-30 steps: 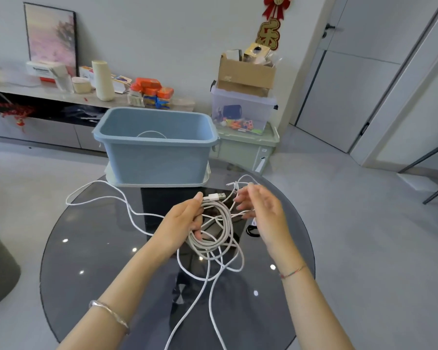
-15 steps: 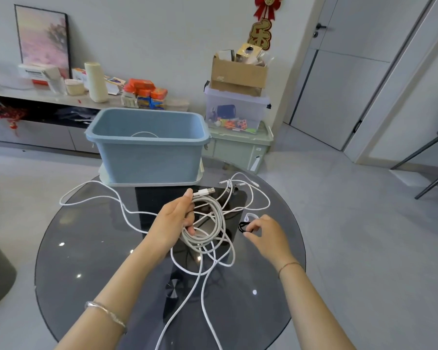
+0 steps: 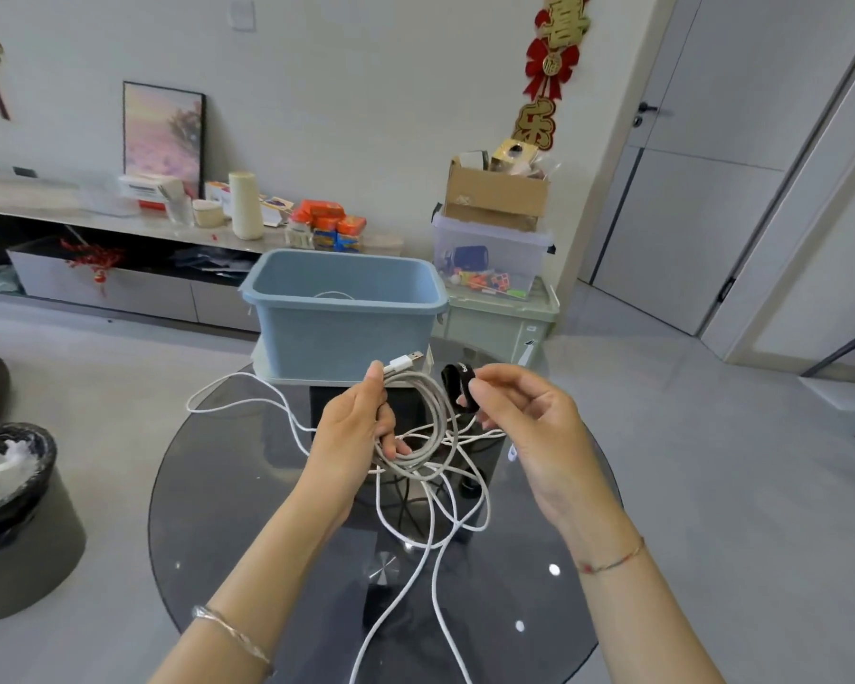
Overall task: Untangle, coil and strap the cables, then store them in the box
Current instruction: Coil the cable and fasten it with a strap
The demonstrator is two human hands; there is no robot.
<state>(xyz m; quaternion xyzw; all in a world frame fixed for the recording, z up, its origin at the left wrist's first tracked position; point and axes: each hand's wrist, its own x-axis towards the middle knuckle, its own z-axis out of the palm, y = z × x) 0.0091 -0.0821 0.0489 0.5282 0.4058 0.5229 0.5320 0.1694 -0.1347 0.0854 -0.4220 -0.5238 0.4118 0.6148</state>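
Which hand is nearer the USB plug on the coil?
Left. The left hand grips the coil, thumb just below the USB plug; the right hand, pinching a black strap, sits apart to its right.

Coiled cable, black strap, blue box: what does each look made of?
The coiled cable: seemingly braided fabric jacket, matte off-white, from its woven-looking texture; plug tip shiny metal. The black strap: soft fabric-like band, matte, bending in a loop; probably hook-and-loop. The blue box: moulded plastic, smooth satin finish, with a rolled rim.

Silver bangle (image 3: 232,633) on the left wrist; thin red string bracelet (image 3: 613,563) on the right.
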